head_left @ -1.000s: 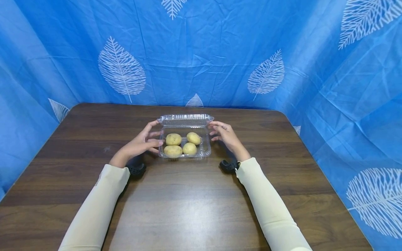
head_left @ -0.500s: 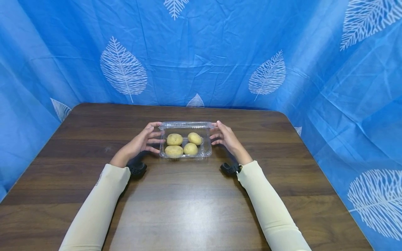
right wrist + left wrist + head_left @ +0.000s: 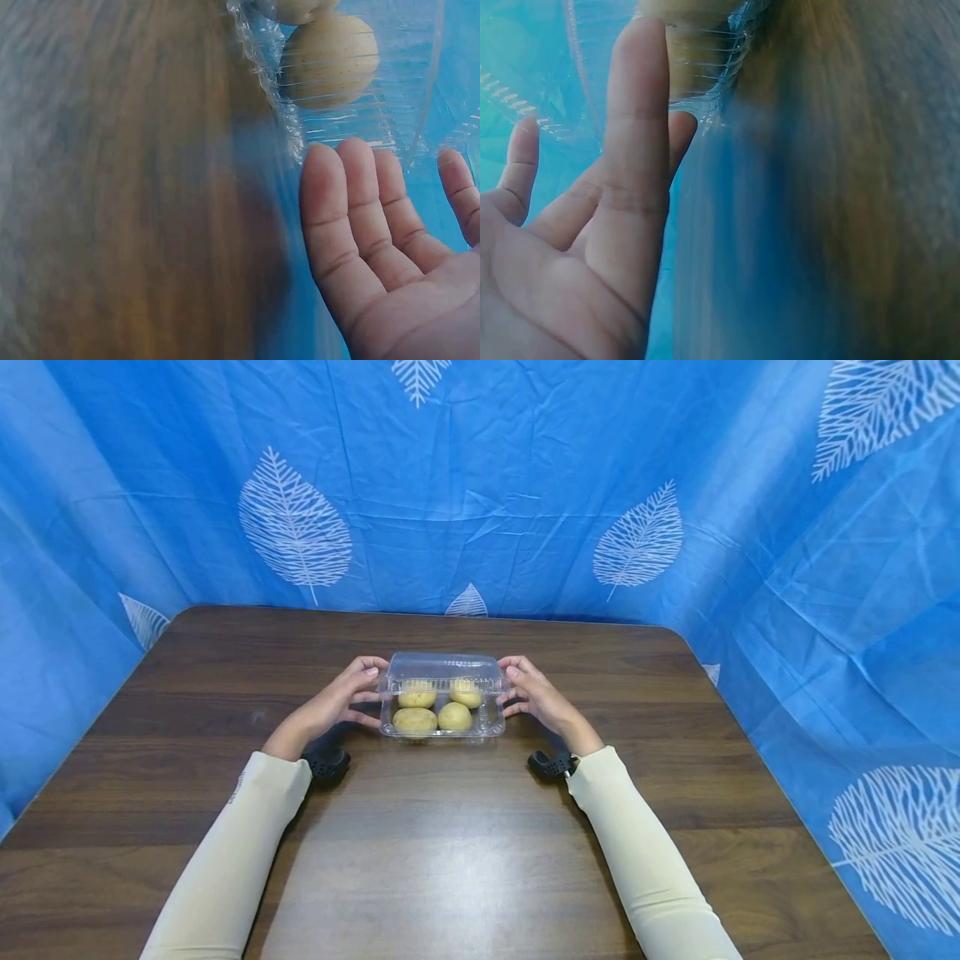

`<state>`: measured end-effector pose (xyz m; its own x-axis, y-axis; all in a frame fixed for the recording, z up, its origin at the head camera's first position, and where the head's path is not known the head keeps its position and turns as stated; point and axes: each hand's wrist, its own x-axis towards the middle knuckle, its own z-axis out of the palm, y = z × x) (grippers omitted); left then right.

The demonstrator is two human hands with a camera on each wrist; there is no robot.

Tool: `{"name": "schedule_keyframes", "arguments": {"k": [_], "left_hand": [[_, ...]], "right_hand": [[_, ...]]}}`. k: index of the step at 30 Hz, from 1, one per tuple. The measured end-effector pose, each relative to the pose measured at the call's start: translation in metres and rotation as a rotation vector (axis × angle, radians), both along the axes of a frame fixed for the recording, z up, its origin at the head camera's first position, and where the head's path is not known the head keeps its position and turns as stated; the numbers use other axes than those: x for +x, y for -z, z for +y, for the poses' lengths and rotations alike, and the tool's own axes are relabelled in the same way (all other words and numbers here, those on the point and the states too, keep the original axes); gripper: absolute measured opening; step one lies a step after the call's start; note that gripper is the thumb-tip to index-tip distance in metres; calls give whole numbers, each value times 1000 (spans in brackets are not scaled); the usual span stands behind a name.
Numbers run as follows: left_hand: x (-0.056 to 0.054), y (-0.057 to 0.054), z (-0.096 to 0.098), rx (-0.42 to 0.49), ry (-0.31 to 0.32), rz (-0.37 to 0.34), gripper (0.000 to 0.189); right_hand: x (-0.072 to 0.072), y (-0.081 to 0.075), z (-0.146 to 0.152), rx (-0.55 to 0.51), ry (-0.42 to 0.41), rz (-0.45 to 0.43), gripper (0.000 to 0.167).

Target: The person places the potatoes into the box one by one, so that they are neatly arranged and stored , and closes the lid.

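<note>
A clear plastic clamshell container [image 3: 442, 734] stands on the table with several yellow potatoes [image 3: 454, 717] inside. Its hinged lid [image 3: 446, 666] tilts forward over the back potatoes. My left hand [image 3: 333, 699] is at the container's left side, thumb and forefinger at the lid's edge, the other fingers beside the wall. On the opposite side my right hand [image 3: 542, 697] mirrors it, fingertips at the lid's right edge. The left wrist view shows extended fingers [image 3: 634, 112] close against the ribbed plastic. In the right wrist view, nearly straight fingers [image 3: 360, 195] reach the container's side below a potato [image 3: 330, 60].
The dark wooden table [image 3: 450, 860] spreads all round the container. Behind and to the right hangs a blue curtain [image 3: 480, 485] with white leaf prints. Black wrist bands [image 3: 327, 764] sit low by the tabletop on both arms, below cream sleeves [image 3: 232, 852].
The lid has swung from standing up at the back forward over the potatoes. Both hands have followed it slightly, thumbs and forefingers moving towards the lid's edges. The container and potatoes stay put.
</note>
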<state>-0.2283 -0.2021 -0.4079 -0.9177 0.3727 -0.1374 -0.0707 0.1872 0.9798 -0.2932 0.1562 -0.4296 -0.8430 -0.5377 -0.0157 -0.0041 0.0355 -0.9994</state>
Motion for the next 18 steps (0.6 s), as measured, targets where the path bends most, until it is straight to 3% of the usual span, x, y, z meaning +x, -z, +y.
{"name": "schedule_keyframes", "arguments": {"k": [3, 7, 13, 18], "left_hand": [[1, 1, -1, -15, -7, -9, 62], [1, 3, -2, -7, 6, -5, 61], [2, 3, -5, -4, 50, 24, 60], [2, 5, -7, 0, 70, 35, 67]], "right_hand": [[-1, 2, 1, 7, -34, -5, 72], [-1, 2, 6, -6, -111, -26, 94], [2, -2, 9, -2, -204, -80, 77], [2, -2, 8, 58, -222, -69, 80]]}}
